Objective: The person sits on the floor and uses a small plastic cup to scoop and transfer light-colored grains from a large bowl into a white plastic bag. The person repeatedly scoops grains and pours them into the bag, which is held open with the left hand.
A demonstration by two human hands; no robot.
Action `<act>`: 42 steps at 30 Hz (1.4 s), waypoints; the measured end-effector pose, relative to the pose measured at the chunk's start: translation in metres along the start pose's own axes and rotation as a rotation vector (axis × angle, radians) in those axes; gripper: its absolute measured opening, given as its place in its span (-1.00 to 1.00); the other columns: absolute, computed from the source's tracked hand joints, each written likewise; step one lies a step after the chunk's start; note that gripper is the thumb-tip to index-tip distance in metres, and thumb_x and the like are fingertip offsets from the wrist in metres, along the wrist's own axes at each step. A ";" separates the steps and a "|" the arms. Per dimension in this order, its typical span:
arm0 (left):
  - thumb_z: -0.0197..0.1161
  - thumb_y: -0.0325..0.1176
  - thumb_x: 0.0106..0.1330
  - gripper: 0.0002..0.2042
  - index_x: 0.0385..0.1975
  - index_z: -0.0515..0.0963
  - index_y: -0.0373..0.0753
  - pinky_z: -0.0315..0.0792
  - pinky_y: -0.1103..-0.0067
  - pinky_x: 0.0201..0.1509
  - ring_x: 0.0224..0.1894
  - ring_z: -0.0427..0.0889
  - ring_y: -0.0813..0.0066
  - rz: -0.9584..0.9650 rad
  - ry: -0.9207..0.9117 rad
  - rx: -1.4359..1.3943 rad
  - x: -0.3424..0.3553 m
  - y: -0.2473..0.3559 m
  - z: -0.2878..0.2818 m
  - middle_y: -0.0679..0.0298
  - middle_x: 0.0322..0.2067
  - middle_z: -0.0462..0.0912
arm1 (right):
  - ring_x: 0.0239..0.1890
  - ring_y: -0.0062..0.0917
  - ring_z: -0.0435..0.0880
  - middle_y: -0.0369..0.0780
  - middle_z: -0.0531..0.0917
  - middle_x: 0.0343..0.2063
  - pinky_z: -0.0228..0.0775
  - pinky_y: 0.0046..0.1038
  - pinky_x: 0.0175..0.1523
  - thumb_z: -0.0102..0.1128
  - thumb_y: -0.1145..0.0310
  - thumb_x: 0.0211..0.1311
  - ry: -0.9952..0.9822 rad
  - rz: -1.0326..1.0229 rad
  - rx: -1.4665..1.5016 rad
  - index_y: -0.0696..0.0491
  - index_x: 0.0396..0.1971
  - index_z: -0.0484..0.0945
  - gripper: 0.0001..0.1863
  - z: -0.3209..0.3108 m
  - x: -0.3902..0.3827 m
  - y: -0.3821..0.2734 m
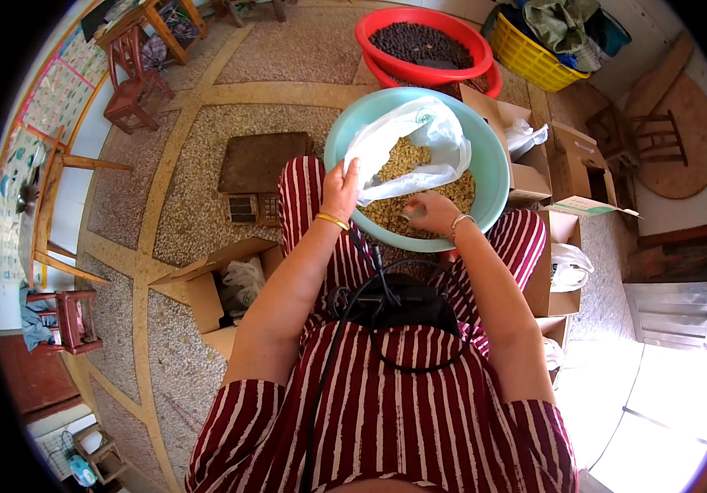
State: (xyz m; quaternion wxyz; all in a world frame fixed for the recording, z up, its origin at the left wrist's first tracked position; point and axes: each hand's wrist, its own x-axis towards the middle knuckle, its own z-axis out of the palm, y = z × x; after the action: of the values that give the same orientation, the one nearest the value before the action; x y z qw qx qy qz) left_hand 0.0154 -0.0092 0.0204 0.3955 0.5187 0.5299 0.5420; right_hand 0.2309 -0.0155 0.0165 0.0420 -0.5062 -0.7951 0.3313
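A light turquoise basin stands between my striped knees with a layer of small yellowish kernels in it. Inside the basin, a white translucent plastic bag lies tilted with its mouth open, and more kernels show within. My left hand grips the bag's left edge, thumb on top. Just below the bag's mouth, my right hand is down at the loose kernels, its fingers bent together. A small pale greenish bit shows at its fingertips, too small to name.
Beyond the basin sits a red tub of dark round pieces, beside a yellow basket of cloths. Cardboard boxes with plastic bags line my right; another open box is at my left. A low brown stool stands left of my knee.
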 end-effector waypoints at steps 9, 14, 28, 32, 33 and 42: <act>-0.01 -0.14 0.29 -0.67 -0.34 0.49 -0.35 0.29 0.68 -0.43 -0.53 0.33 0.68 0.009 0.003 -0.012 0.000 0.001 0.001 0.41 -0.60 0.41 | -0.33 -0.63 0.50 -0.26 0.54 -0.27 0.40 -0.61 -0.27 0.23 0.18 -0.04 -0.099 0.249 0.826 0.13 -0.10 0.44 -0.50 -0.030 -0.022 0.014; -0.01 -0.15 0.29 -0.67 -0.32 0.48 -0.34 0.29 0.68 -0.42 -0.53 0.33 0.67 0.015 -0.001 -0.046 -0.001 -0.001 0.001 0.40 -0.60 0.41 | -0.33 -0.64 0.49 -0.25 0.53 -0.27 0.40 -0.66 -0.34 0.22 0.19 -0.02 -0.025 0.237 0.891 0.13 -0.08 0.43 -0.50 -0.047 -0.022 0.020; -0.01 -0.16 0.29 -0.65 -0.21 0.47 -0.38 0.35 0.64 -0.29 -0.42 0.42 0.61 0.023 -0.014 -0.019 0.000 -0.002 -0.002 0.30 -0.48 0.51 | -0.02 -0.22 0.36 -0.15 0.40 -0.06 0.23 -0.32 0.08 0.26 0.43 -0.20 0.670 -0.082 -0.106 -0.05 -0.07 0.40 -0.46 -0.066 0.019 -0.034; -0.02 -0.16 0.29 -0.64 -0.18 0.46 -0.38 0.35 0.64 -0.29 -0.40 0.42 0.61 0.032 -0.027 -0.009 0.001 -0.002 -0.002 0.29 -0.46 0.51 | -0.03 -0.22 0.36 -0.16 0.40 -0.07 0.23 -0.32 0.07 0.27 0.48 -0.22 0.750 -0.178 -0.161 -0.05 -0.07 0.40 -0.44 -0.066 0.022 -0.032; -0.02 -0.16 0.29 -0.64 -0.18 0.46 -0.38 0.35 0.64 -0.29 -0.40 0.42 0.62 0.039 -0.029 -0.011 0.000 0.000 -0.003 0.29 -0.45 0.51 | -0.03 -0.22 0.36 -0.16 0.40 -0.07 0.23 -0.32 0.07 0.28 0.48 -0.22 0.760 -0.179 -0.160 -0.05 -0.06 0.40 -0.44 -0.067 0.020 -0.033; -0.02 -0.15 0.30 -0.64 -0.18 0.45 -0.37 0.32 0.68 -0.29 -0.40 0.38 0.67 -0.040 -0.054 -0.139 -0.003 -0.003 -0.003 0.37 -0.44 0.48 | -0.15 -0.35 0.48 -0.17 0.48 -0.19 0.37 -0.40 -0.10 0.28 0.37 -0.14 0.583 -0.019 0.122 0.01 -0.17 0.47 -0.58 -0.084 -0.012 -0.030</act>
State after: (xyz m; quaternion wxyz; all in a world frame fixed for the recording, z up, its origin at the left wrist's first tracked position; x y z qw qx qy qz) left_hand 0.0124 -0.0122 0.0171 0.4554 0.4938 0.4904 0.5552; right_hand 0.2471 0.0069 0.1016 0.3021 -0.5690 -0.7329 0.2189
